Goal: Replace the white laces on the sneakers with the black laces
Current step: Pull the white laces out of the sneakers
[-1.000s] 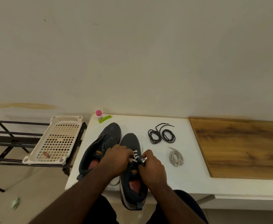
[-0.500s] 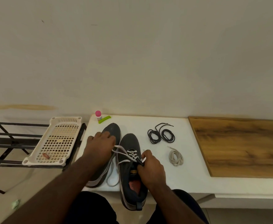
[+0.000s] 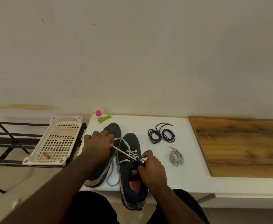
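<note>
Head view: two dark sneakers side by side on the white table (image 3: 189, 183). Right sneaker (image 3: 131, 167) at 6 o'clock, heel overhanging the near edge; left sneaker (image 3: 105, 152) just beside it at 9 o'clock. Left hand (image 3: 98, 143) pinches the white lace (image 3: 122, 151), drawn taut from the eyelets. Right hand (image 3: 150, 167) grips the tongue top. Black laces (image 3: 161, 135) coiled at 1 o'clock; spare white lace (image 3: 176, 156) bundled at 3 o'clock of the right sneaker.
</note>
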